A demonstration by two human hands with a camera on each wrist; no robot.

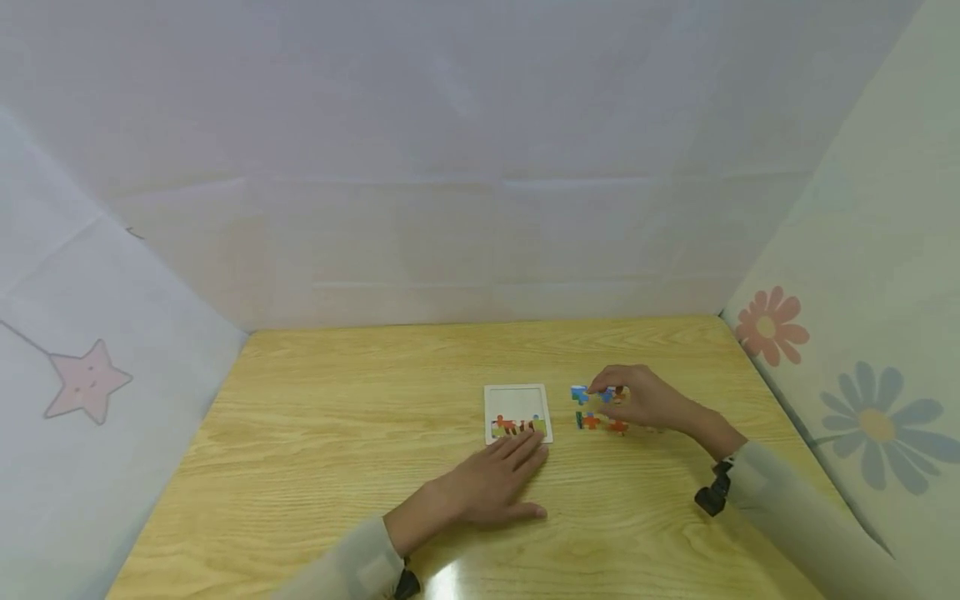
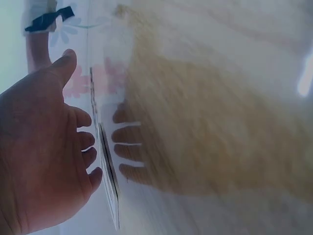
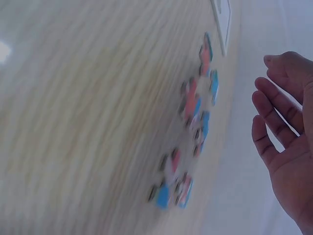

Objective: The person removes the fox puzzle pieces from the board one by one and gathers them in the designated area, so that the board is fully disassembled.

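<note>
In the head view, a pale square jigsaw tray (image 1: 517,402) lies on the wood-grain table (image 1: 322,417), with a row of jigsaw pieces (image 1: 504,425) along its 6 o'clock side. The left hand (image 1: 498,486) reaches in from 7 o'clock, flat, its fingers extended over the tray's near rim and its thumb spread out toward 3 o'clock. Loose jigsaw pieces (image 1: 591,421), red and blue, lie at the tray's 3 o'clock, well apart from its rim. Over them is the right hand (image 1: 648,402), fingers bent, with a gap between thumb and forefinger.

In the left wrist view, the left hand fills the 9 o'clock side, its fingers loosely bent and empty. The tray stands edge-on just beside the fingertips, toward 4 o'clock from the palm; whether they touch, I cannot tell.

In the right wrist view, the right hand sits at 3 o'clock, empty, fingers relaxed. The loose pieces, blurred, trail from 12 to 6 o'clock; the tray's corner shows at 1 o'clock.
</note>
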